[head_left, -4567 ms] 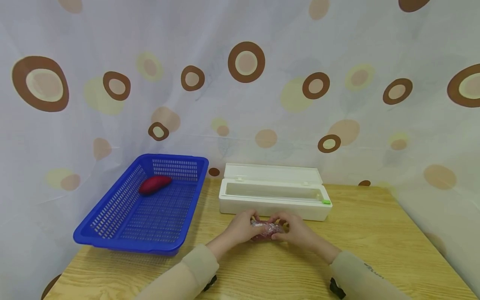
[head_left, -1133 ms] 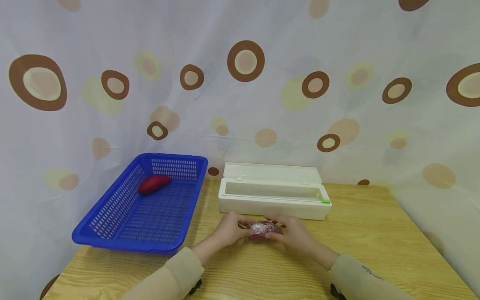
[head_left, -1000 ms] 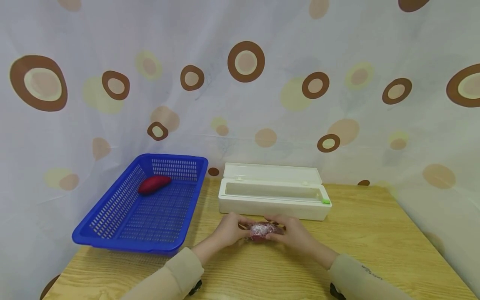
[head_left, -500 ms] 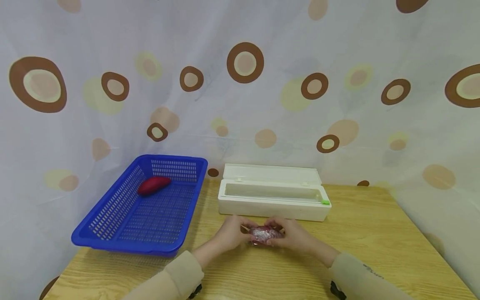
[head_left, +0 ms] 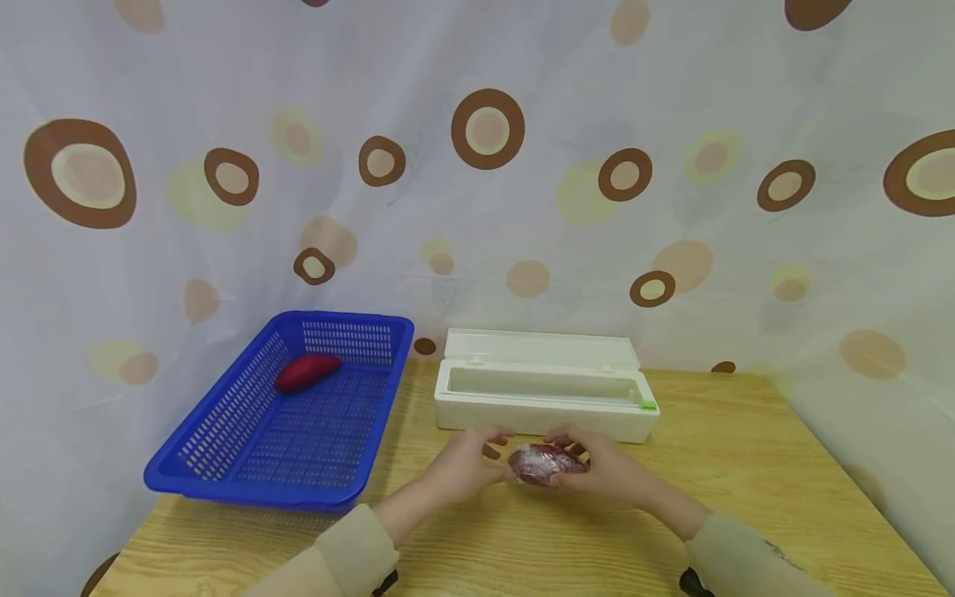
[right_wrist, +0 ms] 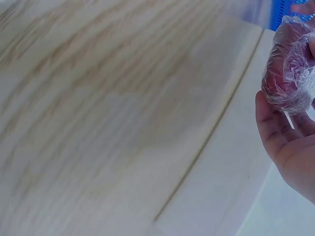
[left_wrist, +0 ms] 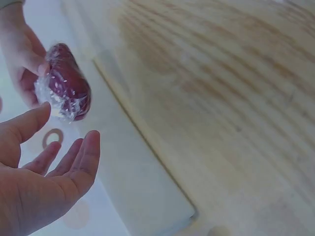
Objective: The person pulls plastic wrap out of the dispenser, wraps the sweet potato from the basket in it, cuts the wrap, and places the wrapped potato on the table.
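Note:
In the head view a sweet potato [head_left: 543, 463] wrapped in clear cling film is held by my right hand [head_left: 613, 473], fingers and thumb around its right end. My left hand [head_left: 461, 468] is just left of it, fingers spread and slightly bent. In the left wrist view a gap shows between the left fingers [left_wrist: 91, 155] and the wrapped sweet potato [left_wrist: 71, 86]. The right wrist view has the film crinkled around the sweet potato [right_wrist: 283, 73], with the right fingers [right_wrist: 270, 123] against its end. Behind the hands stands a white cling film dispenser [head_left: 540, 419], lid up.
At the left sits a blue plastic basket [head_left: 351, 489] with an unwrapped red-purple sweet potato [head_left: 306, 371] inside. A small green slider [head_left: 647, 405] is at the dispenser's right end. The wooden table [head_left: 731, 464] meets a spotted curtain [head_left: 567, 249] at the back.
Earlier both hands held the wrapped sweet potato between them. Now the left hand has let go, and the right hand has shifted slightly right with it. Basket and dispenser stay put.

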A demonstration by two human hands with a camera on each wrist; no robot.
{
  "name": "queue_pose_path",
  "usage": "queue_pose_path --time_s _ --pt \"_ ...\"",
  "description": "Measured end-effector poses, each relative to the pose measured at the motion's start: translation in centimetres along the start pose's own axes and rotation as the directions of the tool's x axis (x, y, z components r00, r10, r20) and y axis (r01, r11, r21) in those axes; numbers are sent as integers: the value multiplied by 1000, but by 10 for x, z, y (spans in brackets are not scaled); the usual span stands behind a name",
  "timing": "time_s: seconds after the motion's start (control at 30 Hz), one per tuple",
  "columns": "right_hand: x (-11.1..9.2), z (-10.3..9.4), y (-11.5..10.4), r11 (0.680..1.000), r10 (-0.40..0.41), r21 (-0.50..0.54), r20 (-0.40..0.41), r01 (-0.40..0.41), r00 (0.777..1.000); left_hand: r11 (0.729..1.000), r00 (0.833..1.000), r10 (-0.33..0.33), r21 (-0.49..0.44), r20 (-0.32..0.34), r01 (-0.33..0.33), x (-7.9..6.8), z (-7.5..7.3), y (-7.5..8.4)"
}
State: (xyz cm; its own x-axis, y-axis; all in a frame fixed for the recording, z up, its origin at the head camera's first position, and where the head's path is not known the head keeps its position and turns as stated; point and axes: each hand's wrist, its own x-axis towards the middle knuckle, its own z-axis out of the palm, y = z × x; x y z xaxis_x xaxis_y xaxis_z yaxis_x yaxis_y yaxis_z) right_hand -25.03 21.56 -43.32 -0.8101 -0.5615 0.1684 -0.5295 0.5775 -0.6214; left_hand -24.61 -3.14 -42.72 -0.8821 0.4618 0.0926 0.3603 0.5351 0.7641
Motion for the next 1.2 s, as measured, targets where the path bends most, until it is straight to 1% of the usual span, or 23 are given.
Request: queue_pose_path --time_s 0.13,0.3,0.47,0.6,0.77,0.83,0.93,1.0,1.13,1.2 --pt "-7 -12 -2 1000 16 -18 -14 -17 1000 999 1000 4 44 11 -4 -7 -12 12" --pt "-19 -28 0 997 33 -74 -66 -38 997 993 1000 4 119 19 -6 -18 -31 32" --pt "-30 -43 3 990 68 -113 -115 -81 991 982 998 37 181 41 -44 -26 -50 46" --pt "-39 -54 6 984 98 -130 -146 -118 984 967 995 77 240 57 -89 -28 -66 54" --pt "-51 -66 10 976 109 -165 -191 -141 976 943 988 139 296 65 -152 -25 -87 59" --pt "-56 -70 13 972 105 -185 -214 -145 971 937 987 144 312 73 -160 -23 -95 61" --pt "-63 -77 19 965 113 -203 -241 -164 964 927 987 137 341 82 -156 -19 -106 62" --pt "-68 -82 24 957 125 -222 -258 -185 958 919 989 129 366 76 -148 -15 -113 62" --pt "-76 -93 32 944 152 -242 -286 -225 946 900 990 120 415 67 -137 -3 -124 57" --pt "-79 -98 35 939 166 -243 -296 -243 941 894 991 108 430 75 -130 4 -127 54"
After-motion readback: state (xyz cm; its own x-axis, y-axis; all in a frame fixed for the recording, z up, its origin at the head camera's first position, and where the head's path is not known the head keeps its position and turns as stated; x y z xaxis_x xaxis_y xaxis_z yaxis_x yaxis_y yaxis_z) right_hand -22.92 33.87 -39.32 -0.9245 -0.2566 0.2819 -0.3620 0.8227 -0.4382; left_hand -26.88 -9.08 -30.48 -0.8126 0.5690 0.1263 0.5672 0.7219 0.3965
